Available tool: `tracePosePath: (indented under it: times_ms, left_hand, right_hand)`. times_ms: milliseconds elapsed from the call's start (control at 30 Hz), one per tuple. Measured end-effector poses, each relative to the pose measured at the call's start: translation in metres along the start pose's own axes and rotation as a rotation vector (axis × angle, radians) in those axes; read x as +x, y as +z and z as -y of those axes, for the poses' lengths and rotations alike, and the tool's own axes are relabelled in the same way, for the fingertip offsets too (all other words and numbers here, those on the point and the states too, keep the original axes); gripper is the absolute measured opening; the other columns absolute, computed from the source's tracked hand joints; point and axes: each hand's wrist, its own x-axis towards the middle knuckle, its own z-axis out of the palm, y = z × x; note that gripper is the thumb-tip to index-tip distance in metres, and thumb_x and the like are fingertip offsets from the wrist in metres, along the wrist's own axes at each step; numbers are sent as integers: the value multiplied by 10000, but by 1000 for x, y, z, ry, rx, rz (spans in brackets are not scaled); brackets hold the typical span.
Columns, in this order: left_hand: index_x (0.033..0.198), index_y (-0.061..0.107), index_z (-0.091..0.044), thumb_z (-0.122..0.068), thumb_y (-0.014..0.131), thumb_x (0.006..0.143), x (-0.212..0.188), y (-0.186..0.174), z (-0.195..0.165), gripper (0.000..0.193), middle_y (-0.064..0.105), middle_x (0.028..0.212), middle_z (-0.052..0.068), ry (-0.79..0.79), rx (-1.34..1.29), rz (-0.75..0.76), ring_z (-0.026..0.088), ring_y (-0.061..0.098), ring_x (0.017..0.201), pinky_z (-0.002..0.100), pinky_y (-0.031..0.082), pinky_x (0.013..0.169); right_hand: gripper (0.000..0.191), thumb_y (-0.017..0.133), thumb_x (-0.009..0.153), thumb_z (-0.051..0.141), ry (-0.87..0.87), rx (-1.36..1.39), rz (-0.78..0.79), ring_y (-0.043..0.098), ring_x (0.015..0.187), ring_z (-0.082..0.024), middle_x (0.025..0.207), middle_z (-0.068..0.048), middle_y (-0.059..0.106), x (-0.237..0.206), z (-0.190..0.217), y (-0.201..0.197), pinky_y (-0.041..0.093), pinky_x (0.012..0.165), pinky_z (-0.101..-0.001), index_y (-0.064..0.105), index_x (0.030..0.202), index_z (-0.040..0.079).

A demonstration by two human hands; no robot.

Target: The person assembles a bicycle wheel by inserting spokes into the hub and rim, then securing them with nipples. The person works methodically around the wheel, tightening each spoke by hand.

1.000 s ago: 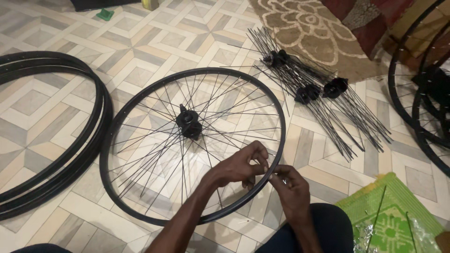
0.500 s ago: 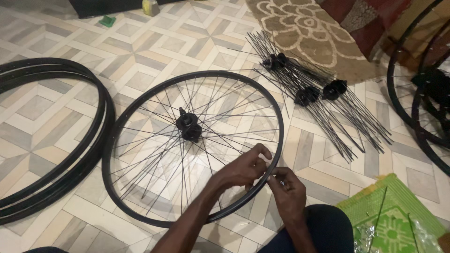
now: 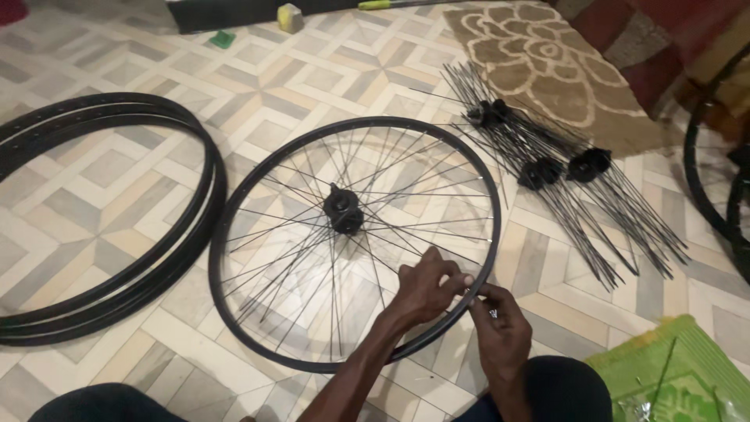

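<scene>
A black bicycle wheel rim (image 3: 234,203) with thin spokes and a black hub (image 3: 342,209) lies flat on the tiled floor in front of me. My left hand (image 3: 426,285) pinches a spoke just inside the rim's near right edge. My right hand (image 3: 500,328) is just outside the rim at the same spot, fingers closed on something small and shiny at the rim, which I cannot make out clearly. Both hands touch the rim.
Stacked bare black rims (image 3: 117,234) lie to the left. Three hubs with loose spoke bundles (image 3: 562,176) lie to the right, near a patterned rug (image 3: 547,62). More wheels (image 3: 715,180) stand at the right edge. A green mat (image 3: 680,375) sits by my right knee.
My hands have shifted slightly right along the rim's near edge, and the view has moved a little; the wheel stays flat on the floor.
</scene>
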Motion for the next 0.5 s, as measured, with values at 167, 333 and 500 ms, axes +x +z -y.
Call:
tracePosePath:
  times_ms: [167,333,500]
  left_hand:
    - [886,773,-184,-473,668,811,3,-2,0,316,551,1108,123,-110,-141,146,295,580,1035,478,299,996]
    - [942,795,-182,-510,612,915,12,3,-18,377,535,1274,188,-240,70,122,321,543,1208,555,302,999]
    - [933,800,-125,-500,614,896,13,-5,-25,420,474,1355,188,-269,-2,184,337,532,1232,604,246,1065]
  right_hand:
    - [247,742,893,72,87,-125,-34,429,605,-54,836,-8,630,2,-6,-4,324,515,-223,720,1131,12]
    - [245,733,896,82,2,-114,-3,508,677,-53,852,-12,667,4,-7,-4,401,567,-215,701,1127,4]
    - [228,717,913,80,8,-95,24,558,737,-75,845,-41,666,4,-3,-5,444,608,-237,708,1124,-7]
